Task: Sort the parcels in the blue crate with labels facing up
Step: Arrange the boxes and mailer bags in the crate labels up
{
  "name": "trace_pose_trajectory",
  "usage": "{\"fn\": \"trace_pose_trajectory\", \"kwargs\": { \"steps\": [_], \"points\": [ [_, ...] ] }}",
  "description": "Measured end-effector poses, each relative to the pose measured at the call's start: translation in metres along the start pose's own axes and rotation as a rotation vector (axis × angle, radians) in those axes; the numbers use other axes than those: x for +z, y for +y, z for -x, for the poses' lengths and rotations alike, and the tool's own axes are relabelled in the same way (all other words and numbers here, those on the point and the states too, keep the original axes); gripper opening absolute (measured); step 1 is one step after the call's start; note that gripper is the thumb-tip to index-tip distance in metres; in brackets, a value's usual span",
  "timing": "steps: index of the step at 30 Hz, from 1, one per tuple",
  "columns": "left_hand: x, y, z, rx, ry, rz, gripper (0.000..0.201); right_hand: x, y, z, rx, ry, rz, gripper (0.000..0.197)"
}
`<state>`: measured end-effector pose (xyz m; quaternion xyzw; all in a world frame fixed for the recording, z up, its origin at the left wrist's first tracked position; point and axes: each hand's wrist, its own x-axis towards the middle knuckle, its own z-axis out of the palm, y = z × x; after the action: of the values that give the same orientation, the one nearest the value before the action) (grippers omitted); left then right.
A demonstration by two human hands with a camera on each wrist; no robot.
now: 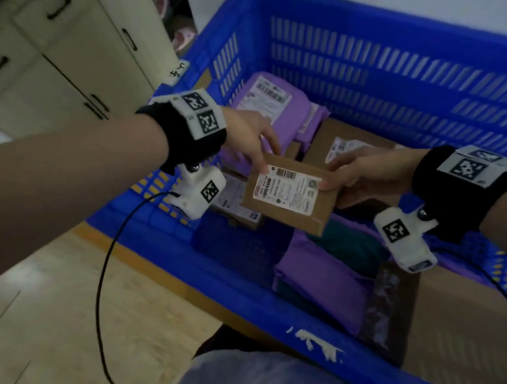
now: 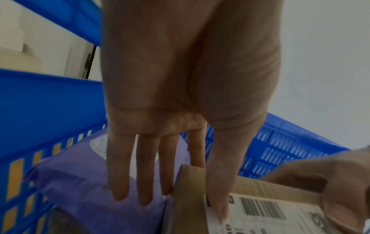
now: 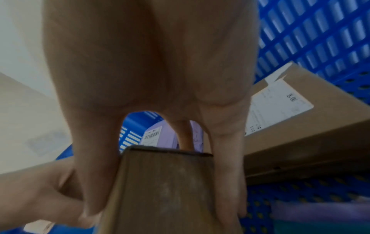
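Observation:
A small flat brown parcel (image 1: 290, 196) hangs over the middle of the blue crate (image 1: 263, 306), its white barcode label facing up. My left hand (image 1: 259, 160) pinches its far left corner, thumb on the label's corner and the index finger under the edge. My right hand (image 1: 334, 183) grips the far right corner, thumb on top and fingers beneath. In the left wrist view the left hand (image 2: 210, 190) has its thumb on the parcel (image 2: 270, 209). In the right wrist view the right hand (image 3: 163, 216) clasps the parcel (image 3: 160, 182) between thumb and fingers.
Inside the crate lie a purple mailer (image 1: 270, 103) with its label up at the back left, a labelled brown box (image 1: 342, 145) behind the hands, a purple mailer (image 1: 320, 284) and a teal parcel (image 1: 351, 243) in front, and a large brown box (image 1: 465, 332) at right. Cabinets (image 1: 71, 48) stand left.

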<state>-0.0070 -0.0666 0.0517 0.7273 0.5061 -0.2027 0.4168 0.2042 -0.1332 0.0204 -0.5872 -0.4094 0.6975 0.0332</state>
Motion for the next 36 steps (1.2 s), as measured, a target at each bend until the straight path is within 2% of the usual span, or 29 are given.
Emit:
{"fn": "trace_pose_trajectory", "kwargs": {
  "steps": [2, 6, 11, 15, 20, 25, 27, 30, 33, 36],
  "points": [
    [0.002, 0.0, 0.002, 0.04, -0.009, -0.102, 0.046, 0.0, 0.0, 0.001, 0.038, -0.053, 0.027, 0.039],
    [0.006, -0.002, 0.009, 0.13, -0.055, -0.265, 0.048, -0.002, 0.003, 0.004, 0.118, -0.193, 0.087, 0.052],
    [0.008, -0.007, 0.019, 0.207, -0.022, -0.449, 0.044, 0.02, 0.002, -0.013, 0.152, -0.23, 0.094, 0.04],
    [0.007, -0.015, 0.025, 0.184, -0.039, -0.534, 0.048, 0.045, 0.002, -0.035, 0.188, -0.226, 0.125, 0.036],
    [0.002, -0.025, 0.019, 0.139, -0.034, -0.528, 0.048, 0.067, -0.002, -0.056, 0.24, -0.242, 0.124, 0.009],
    [0.007, -0.033, 0.004, 0.133, 0.06, -0.457, 0.048, 0.09, 0.009, -0.074, 0.314, -0.298, 0.083, 0.009],
    [0.009, -0.035, -0.002, 0.139, 0.087, -0.42, 0.046, 0.096, 0.015, -0.083, 0.315, -0.268, 0.043, 0.014],
    [0.011, -0.037, -0.011, 0.144, 0.099, -0.395, 0.044, 0.105, 0.018, -0.094, 0.276, -0.231, -0.027, 0.009],
    [0.012, -0.04, -0.015, 0.144, 0.096, -0.369, 0.045, 0.117, 0.017, -0.106, 0.245, -0.225, -0.056, 0.02],
    [0.014, -0.043, -0.019, 0.154, 0.078, -0.37, 0.046, 0.129, 0.019, -0.125, 0.243, -0.171, -0.11, 0.048]
  ]
}}
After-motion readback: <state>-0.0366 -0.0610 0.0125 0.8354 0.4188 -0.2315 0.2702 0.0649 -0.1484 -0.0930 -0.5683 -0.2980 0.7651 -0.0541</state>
